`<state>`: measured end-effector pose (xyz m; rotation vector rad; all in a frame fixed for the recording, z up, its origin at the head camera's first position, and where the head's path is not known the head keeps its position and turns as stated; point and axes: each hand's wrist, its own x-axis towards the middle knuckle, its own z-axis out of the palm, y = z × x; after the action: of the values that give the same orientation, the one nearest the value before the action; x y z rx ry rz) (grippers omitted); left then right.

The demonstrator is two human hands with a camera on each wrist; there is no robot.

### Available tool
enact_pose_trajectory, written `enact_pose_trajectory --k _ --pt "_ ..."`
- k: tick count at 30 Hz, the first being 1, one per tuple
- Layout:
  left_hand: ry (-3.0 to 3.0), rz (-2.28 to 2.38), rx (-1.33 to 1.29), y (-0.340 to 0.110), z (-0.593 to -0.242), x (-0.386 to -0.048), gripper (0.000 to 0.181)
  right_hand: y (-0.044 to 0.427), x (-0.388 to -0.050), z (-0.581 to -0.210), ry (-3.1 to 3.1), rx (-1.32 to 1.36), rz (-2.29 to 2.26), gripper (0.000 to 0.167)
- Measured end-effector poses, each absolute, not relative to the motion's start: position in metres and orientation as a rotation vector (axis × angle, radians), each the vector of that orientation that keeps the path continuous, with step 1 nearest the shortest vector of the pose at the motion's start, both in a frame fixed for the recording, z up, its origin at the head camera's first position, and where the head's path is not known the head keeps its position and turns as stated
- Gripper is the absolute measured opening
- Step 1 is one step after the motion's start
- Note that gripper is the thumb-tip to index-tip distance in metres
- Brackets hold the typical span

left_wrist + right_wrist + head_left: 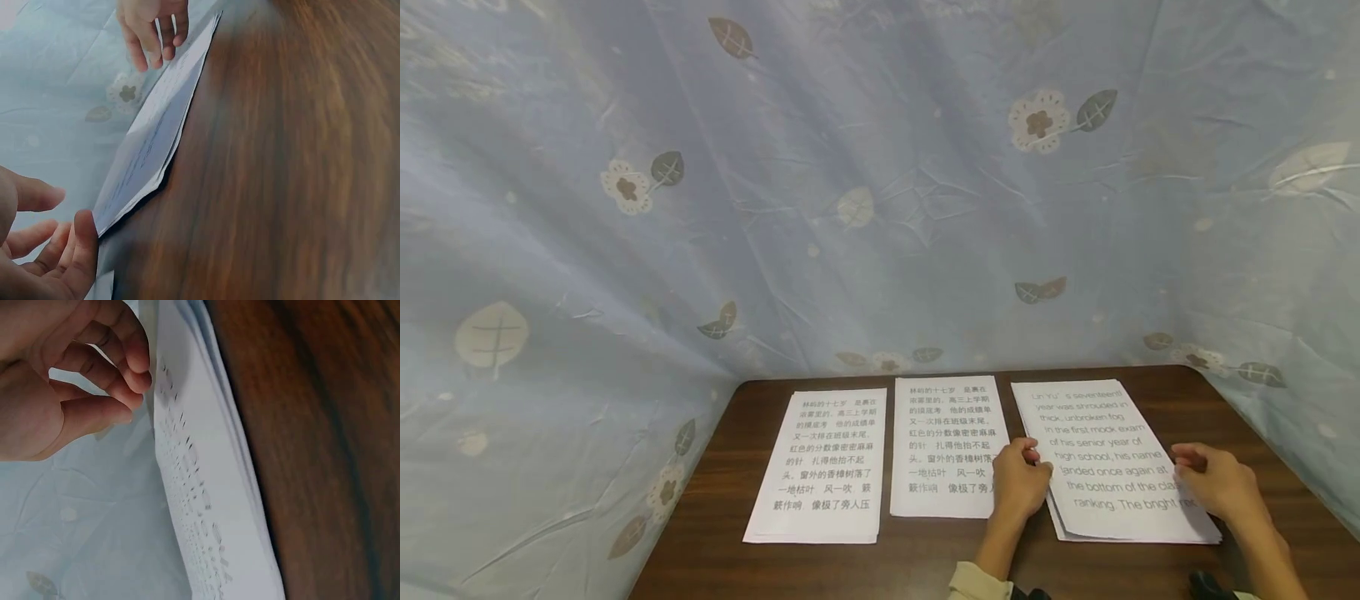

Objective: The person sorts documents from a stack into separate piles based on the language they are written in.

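Observation:
On the right of the table, in the head view, lies a stack of white sheets [1112, 467] printed in large English text. Its lower edges are slightly uneven. At the stack's left edge is my left hand [1022, 482], fingertips by the paper and thumb apart from them in the left wrist view. My right hand [1219, 482] is at the right edge, fingers loosely bent; the right wrist view shows a gap between thumb and fingertips and no sheet between them. Whether either hand touches the paper is hard to tell.
Two more paper piles with Chinese text lie to the left: a middle pile [943, 442], partly behind my left hand, and a far-left pile [823, 467]. All lie on a dark wooden table [715, 500]. A pale blue floral cloth [880, 208] hangs behind and at the sides.

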<state>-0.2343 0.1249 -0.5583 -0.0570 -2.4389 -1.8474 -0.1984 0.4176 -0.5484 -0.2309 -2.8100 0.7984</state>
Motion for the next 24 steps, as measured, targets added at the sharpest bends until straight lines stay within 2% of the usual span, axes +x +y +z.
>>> enact_pose_trajectory --k 9,24 --pt "-2.44 -1.881 -0.16 0.086 -0.56 -0.243 0.037 0.401 -0.202 -0.537 -2.781 -0.167 0.839 0.035" --pt "-2.494 -1.668 -0.206 -0.001 -0.545 -0.261 0.042 0.328 -0.226 -0.531 -2.742 -0.131 1.098 0.038"
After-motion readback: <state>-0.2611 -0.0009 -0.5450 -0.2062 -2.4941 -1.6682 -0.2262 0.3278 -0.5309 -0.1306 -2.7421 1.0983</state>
